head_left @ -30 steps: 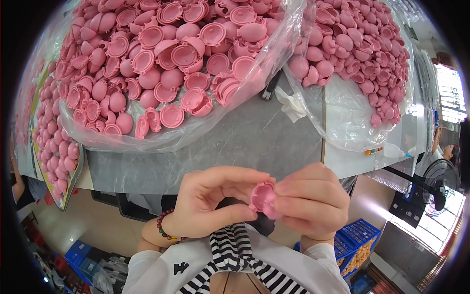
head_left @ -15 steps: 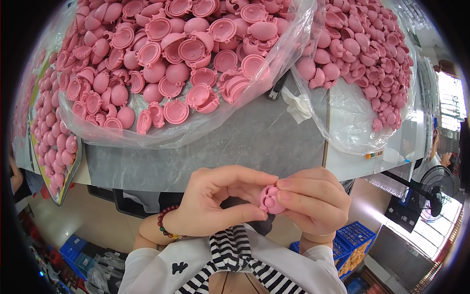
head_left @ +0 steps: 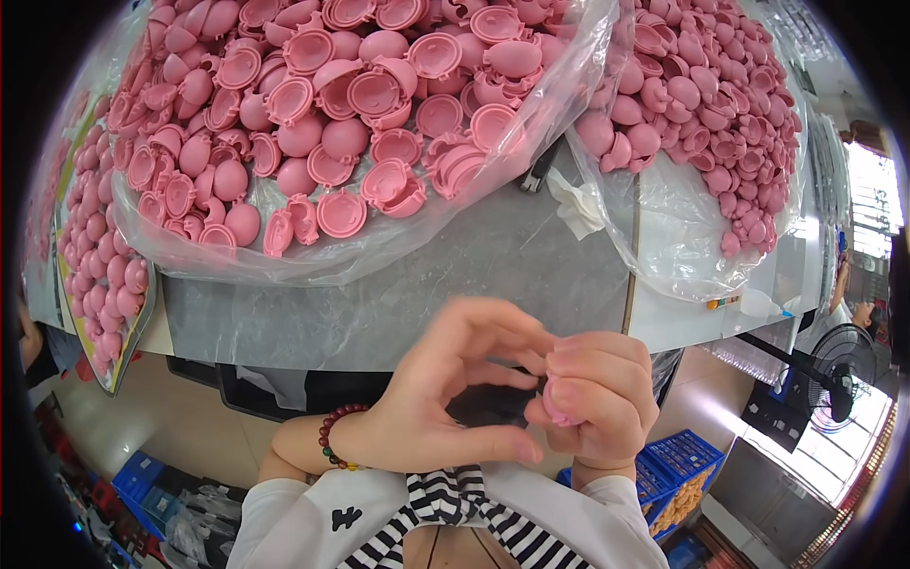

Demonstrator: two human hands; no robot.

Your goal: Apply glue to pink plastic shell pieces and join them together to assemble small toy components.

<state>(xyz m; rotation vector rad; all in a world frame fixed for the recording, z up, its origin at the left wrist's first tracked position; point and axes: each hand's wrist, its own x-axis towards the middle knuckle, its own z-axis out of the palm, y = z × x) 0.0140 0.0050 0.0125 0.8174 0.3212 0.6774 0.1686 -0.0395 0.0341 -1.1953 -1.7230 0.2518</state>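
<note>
Between the curled fingers and thumb of the right hand [head_left: 611, 398] sits a small, rounded, glossy pink plastic piece [head_left: 559, 414], mostly hidden by that closed grip. Just left of it, the left hand [head_left: 417, 408] is spread, thumb well apart from fingers, apparently holding nothing; whether its upper fingertips touch the right hand is unclear. Beyond both hands lies a grey marbled tabletop [head_left: 455, 294], then a heap of hollow pink plastic half-shells [head_left: 322, 142] on clear plastic film [head_left: 303, 273]. The held piece should be light, fairly stiff and somewhat slippery; a fingertip pinch on its curved sides seems best, sparing any thin projections.
</note>
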